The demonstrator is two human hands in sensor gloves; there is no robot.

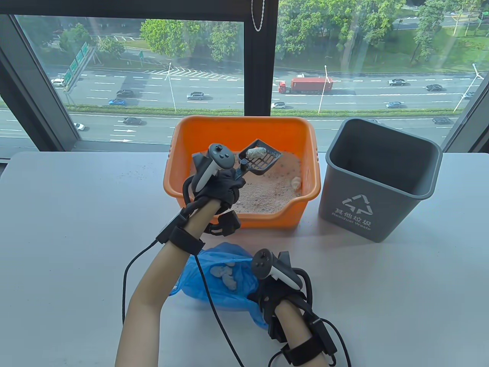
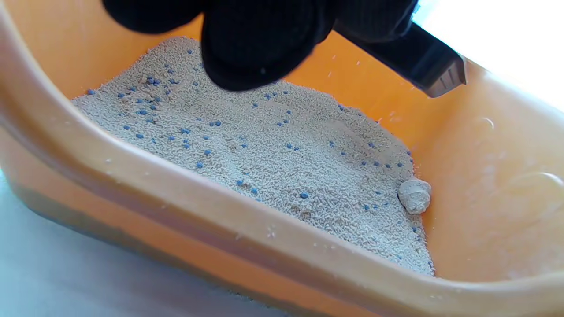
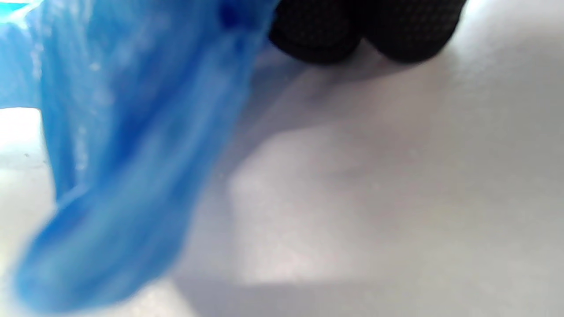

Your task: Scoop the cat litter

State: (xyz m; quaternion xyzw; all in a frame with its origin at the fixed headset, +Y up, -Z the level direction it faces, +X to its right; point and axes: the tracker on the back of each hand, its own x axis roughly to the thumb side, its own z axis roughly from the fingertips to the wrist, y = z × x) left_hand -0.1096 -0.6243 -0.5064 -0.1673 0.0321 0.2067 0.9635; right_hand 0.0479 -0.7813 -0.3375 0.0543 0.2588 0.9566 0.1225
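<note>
Left hand (image 1: 219, 183) grips scoop (image 1: 259, 156), clump (image 1: 255, 152) riding in it above litter in tub (image 1: 183, 179). Right hand (image 1: 273, 294) holds bag (image 1: 223, 281) mouth on counter (image 1: 76, 229). Keep scoop level, travel slowly, tip only over open bag.

You're looking at an orange litter box (image 1: 191, 133) of beige litter (image 2: 282, 145) flecked blue, a black slotted scoop (image 1: 260, 157), a grey bin (image 1: 378, 179) with white recycling mark, and a translucent blue bag (image 1: 221, 275).
</note>
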